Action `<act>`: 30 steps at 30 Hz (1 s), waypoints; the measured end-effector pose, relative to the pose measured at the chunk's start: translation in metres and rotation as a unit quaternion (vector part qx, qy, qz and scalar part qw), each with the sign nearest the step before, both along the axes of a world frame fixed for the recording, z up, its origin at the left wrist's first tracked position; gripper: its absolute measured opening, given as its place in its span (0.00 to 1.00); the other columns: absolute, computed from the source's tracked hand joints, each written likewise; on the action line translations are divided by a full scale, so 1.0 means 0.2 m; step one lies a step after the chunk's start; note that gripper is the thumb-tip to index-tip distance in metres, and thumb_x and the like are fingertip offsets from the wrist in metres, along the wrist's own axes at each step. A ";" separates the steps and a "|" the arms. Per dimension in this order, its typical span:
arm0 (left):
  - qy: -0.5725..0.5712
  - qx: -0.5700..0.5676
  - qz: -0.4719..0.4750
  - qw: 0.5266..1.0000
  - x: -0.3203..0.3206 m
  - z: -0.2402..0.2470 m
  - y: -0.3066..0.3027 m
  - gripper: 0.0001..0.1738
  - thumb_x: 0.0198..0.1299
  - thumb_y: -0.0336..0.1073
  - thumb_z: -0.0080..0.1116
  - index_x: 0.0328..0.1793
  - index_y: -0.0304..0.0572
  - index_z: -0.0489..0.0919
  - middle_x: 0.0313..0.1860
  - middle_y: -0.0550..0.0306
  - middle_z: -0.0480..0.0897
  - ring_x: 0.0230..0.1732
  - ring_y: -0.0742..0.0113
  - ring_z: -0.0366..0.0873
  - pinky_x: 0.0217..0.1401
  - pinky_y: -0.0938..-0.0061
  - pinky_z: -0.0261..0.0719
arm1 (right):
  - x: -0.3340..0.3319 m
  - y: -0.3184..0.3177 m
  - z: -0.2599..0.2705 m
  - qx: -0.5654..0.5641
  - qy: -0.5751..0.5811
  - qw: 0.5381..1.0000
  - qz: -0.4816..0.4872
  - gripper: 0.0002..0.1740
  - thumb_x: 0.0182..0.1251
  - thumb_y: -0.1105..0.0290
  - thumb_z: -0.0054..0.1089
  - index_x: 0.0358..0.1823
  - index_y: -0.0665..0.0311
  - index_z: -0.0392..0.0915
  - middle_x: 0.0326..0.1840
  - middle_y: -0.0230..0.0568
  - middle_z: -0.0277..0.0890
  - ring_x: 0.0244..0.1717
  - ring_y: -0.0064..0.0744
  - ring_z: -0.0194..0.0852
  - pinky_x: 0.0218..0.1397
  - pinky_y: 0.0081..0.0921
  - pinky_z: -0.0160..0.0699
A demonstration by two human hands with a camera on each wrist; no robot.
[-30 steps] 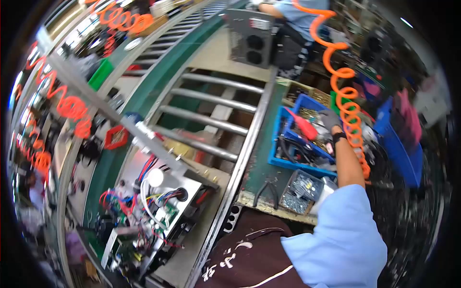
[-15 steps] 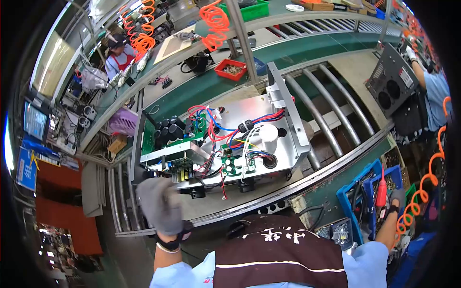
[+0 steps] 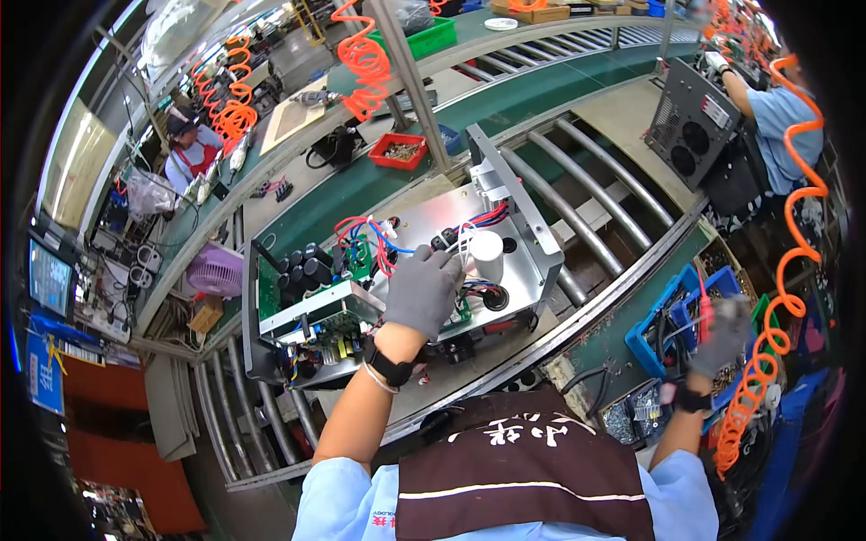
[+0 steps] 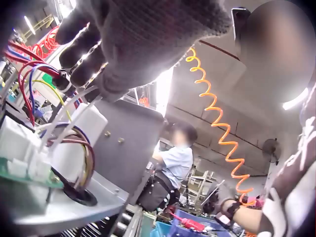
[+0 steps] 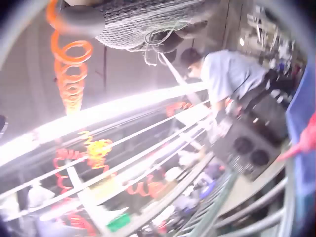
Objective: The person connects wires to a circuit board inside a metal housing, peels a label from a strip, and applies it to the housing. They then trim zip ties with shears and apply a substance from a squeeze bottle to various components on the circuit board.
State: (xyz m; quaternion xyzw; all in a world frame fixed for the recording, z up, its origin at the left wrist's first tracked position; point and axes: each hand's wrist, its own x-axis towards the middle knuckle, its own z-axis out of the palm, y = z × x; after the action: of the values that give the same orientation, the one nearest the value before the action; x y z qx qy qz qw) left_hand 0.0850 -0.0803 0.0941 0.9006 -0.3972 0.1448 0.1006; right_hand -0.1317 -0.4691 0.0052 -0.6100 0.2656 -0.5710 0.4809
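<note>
An opened metal equipment chassis [image 3: 415, 221] with circuit boards, coloured wires and a white cylinder [image 3: 488, 257] lies on the roller line. My gloved left hand [image 3: 422, 293] reaches over its wiring. In the left wrist view, white wires [image 4: 74, 122] run up to the thumb tip, pinched there, beside a black ring on the red and blue wires. My gloved right hand [image 3: 724, 341], blurred, is over the blue parts bins, its fingers curled on a thin white strip [image 4: 212, 193] like a cable tie. Close by is a red tool with a pointed tip [image 3: 705, 311].
A coiled orange air hose [image 3: 783, 307] hangs right of my right hand. Blue bins [image 3: 642, 344] and black-handled pliers [image 3: 591, 383] occupy the side bench. Metal rollers [image 3: 577, 207] lead towards another person [image 3: 783, 126] beside a grey cabinet. A red box [image 3: 398, 151] stands behind the chassis.
The view has swung from the bins to the chassis. My left hand has come in over the wires. My right hand has lifted from the bins, drawing nearer with the strip.
</note>
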 end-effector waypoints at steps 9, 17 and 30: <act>0.131 0.143 -0.058 0.979 0.07 0.04 -0.04 0.11 0.53 0.29 0.46 0.42 0.42 0.75 0.33 0.49 0.78 0.42 0.49 0.74 0.43 0.57 0.74 | 0.52 1.19 0.14 0.244 0.230 0.776 0.534 0.10 0.58 0.71 0.56 0.38 0.70 0.77 0.23 0.35 0.75 0.21 0.20 0.71 0.26 0.17 0.69; 0.381 0.026 -0.034 0.924 0.20 0.03 -0.04 0.18 0.57 0.33 0.51 0.55 0.44 0.78 0.45 0.43 0.81 0.45 0.56 0.81 0.49 0.70 0.75 | 0.66 1.31 0.07 0.352 0.239 0.771 0.473 0.08 0.58 0.72 0.57 0.34 0.70 0.77 0.20 0.39 0.76 0.16 0.23 0.71 0.20 0.17 0.68; 0.484 0.121 -0.064 0.864 0.29 0.06 -0.07 0.18 0.57 0.34 0.54 0.54 0.41 0.78 0.34 0.56 0.83 0.33 0.71 0.77 0.38 0.74 0.76 | 0.75 1.44 0.14 0.395 0.192 0.799 0.410 0.07 0.61 0.69 0.56 0.37 0.63 0.79 0.20 0.32 0.74 0.14 0.19 0.67 0.15 0.17 0.64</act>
State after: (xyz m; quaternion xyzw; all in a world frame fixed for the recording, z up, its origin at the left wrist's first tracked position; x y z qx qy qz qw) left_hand 0.1420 -0.0934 0.1069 0.8349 -0.3700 -0.3657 0.1797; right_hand 0.0179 -0.1811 0.0330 -0.5163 0.2800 -0.0367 0.8085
